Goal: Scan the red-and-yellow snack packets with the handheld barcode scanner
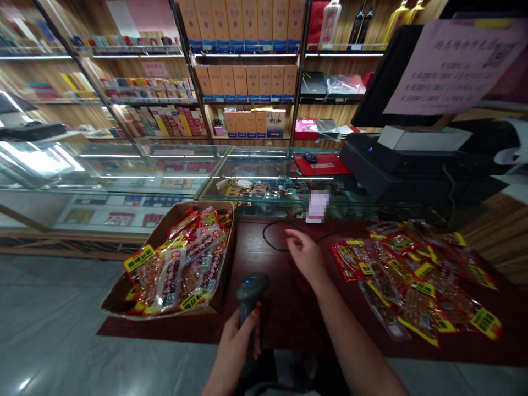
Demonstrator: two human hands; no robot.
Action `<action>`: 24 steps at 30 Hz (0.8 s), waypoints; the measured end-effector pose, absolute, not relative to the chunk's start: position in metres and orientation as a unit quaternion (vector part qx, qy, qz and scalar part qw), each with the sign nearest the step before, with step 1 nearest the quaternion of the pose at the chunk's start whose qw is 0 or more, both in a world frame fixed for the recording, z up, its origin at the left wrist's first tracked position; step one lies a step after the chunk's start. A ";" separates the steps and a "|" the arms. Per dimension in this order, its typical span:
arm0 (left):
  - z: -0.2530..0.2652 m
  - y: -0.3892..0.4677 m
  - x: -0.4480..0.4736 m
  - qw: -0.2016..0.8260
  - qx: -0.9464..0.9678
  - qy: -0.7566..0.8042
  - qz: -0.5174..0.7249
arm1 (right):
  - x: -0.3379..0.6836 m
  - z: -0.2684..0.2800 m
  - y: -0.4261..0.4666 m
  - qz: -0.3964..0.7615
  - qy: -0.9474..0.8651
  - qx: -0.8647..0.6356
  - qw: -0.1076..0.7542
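Note:
My left hand (241,341) is wrapped round the handle of a dark barcode scanner (252,286). The scanner is upright, with a small blue light on its head. To its right, my right hand (305,256) hovers over the dark red-brown table (264,236), fingers loosely bent and pointing left, with nothing visible in them. A black cable (268,242) loops beside those fingers. Left of the scanner stands an open cardboard box (225,300) full of packaged snacks (198,247). A loose pile of similar red and yellow snack packets (416,291) lies right of my right forearm.
Behind the table runs a glass display counter (165,165), with a red mat (330,164) and a mouse (310,158) on top. A dark monitor (379,82) bearing a paper notice (457,71) stands at the right. Shelves of boxes (247,80) line the back wall.

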State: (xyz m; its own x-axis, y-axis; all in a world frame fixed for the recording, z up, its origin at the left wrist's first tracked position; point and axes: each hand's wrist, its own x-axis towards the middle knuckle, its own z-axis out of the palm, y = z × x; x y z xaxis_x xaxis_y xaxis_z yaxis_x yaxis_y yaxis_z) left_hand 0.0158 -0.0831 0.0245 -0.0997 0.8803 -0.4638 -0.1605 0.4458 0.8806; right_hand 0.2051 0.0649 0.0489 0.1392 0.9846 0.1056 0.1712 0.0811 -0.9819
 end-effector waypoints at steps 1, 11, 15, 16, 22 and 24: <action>0.025 -0.082 0.016 0.600 0.300 0.602 0.433 | 0.238 0.043 0.062 0.338 -0.518 -0.598 0.510; 0.041 -0.075 0.041 0.601 0.356 0.581 0.417 | 0.355 -0.011 0.021 0.127 -0.478 -0.755 0.431; 0.037 -0.079 0.042 0.602 0.370 0.579 0.405 | 0.361 -0.007 0.028 0.155 -0.452 -0.731 0.488; 0.036 -0.079 0.041 0.602 0.372 0.578 0.405 | 0.359 -0.006 0.029 0.170 -0.439 -0.722 0.508; 0.043 -0.079 0.042 0.599 0.382 0.576 0.404 | 0.311 -0.014 0.035 0.364 -0.369 -0.607 0.603; 0.047 -0.079 0.044 0.602 0.386 0.573 0.400 | 0.293 -0.019 0.036 0.416 -0.356 -0.558 0.623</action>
State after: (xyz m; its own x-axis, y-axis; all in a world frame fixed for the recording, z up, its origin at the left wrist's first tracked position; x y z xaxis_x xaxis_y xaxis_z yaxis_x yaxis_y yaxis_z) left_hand 0.0435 -0.0790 0.0470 0.0228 0.9241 -0.3815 -0.0399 0.3822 0.9232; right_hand 0.2927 0.0363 -0.0191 0.4001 0.9162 -0.0213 -0.1214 0.0300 -0.9921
